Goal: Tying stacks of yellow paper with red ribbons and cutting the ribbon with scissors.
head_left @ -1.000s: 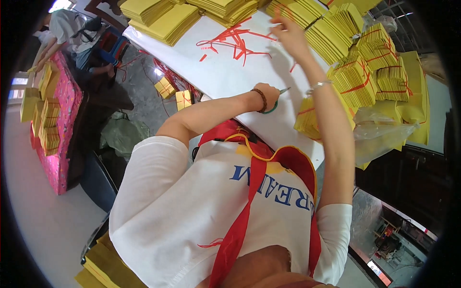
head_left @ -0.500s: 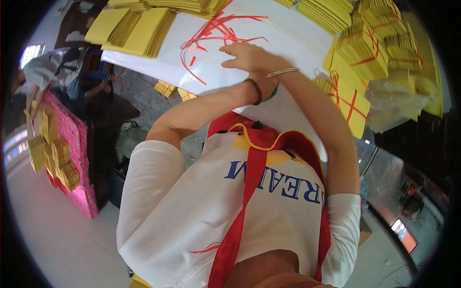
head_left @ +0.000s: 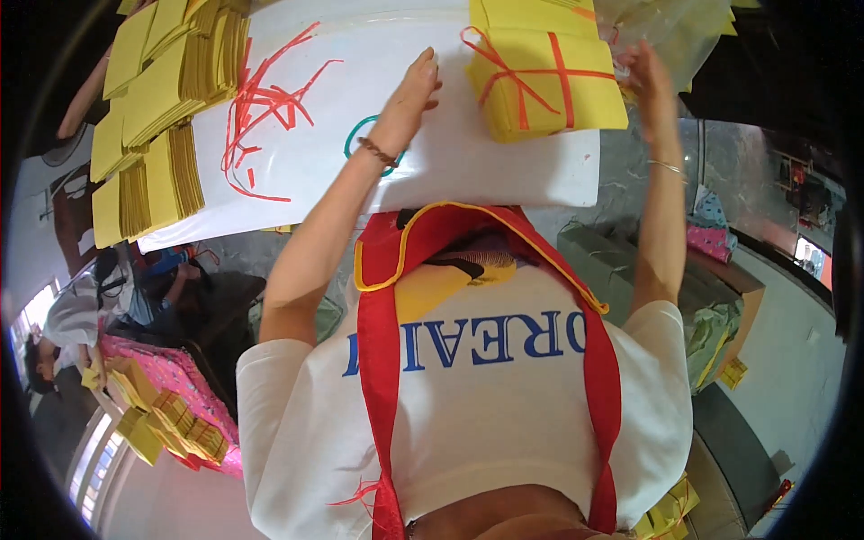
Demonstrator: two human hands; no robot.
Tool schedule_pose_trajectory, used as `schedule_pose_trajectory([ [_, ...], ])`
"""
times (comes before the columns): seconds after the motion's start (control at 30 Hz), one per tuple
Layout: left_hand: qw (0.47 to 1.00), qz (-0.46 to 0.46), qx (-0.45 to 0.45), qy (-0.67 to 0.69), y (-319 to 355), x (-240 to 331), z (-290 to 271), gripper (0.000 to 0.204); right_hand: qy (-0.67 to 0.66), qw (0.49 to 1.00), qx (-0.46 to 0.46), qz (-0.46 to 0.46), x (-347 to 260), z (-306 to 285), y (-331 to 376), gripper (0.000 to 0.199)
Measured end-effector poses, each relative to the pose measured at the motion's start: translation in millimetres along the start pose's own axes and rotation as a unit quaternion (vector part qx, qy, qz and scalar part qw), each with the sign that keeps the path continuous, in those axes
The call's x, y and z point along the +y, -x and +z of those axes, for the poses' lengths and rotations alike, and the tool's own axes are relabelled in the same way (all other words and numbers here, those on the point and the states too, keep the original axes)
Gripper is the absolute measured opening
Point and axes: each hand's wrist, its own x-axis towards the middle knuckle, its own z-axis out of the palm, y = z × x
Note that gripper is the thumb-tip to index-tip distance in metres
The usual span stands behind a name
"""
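My left hand (head_left: 412, 101) hovers over the white tabletop (head_left: 315, 162) with its fingers stretched out, holding nothing. A brown bead bracelet circles that wrist, and a green loop (head_left: 348, 137) shows around or behind it. To the right stands a bundle of yellow paper pieces (head_left: 589, 94), tied crosswise with red strips; the left fingers are apart from it. Past the bundle's right end, my right hand (head_left: 650, 79) has its fingers bent around a crumpled bit of a clear plastic bag (head_left: 670, 27). The exact grip is partly hidden.
Loose red strips (head_left: 270, 101) lie tangled left of my left hand. Stacks of yellow paper pieces (head_left: 148, 90) line the table's left side. At far left, a person (head_left: 76, 310) works at a pink-covered table (head_left: 193, 364) with yellow bundles. Dark green wrapped packages (head_left: 621, 256) stand below right.
My hands were close together by the red strips; they have parted, the right one reaching the plastic bag beyond the tied bundle. The view has swung right, so the table's contents sit further left.
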Motion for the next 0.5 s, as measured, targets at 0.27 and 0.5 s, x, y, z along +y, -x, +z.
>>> schedule_pose_trajectory([
  [0.27, 0.942, 0.001, 0.065, 0.329, -6, -6, 71, 0.077, -0.222, 0.957, -0.026, 0.185, 23, 78, 57, 0.048],
  [0.5, 0.992, -0.105, 0.025, 0.07, 21, 43, 58, 0.072, -0.253, 0.879, -0.222, 0.337, -24, 29, 77, 0.058],
])
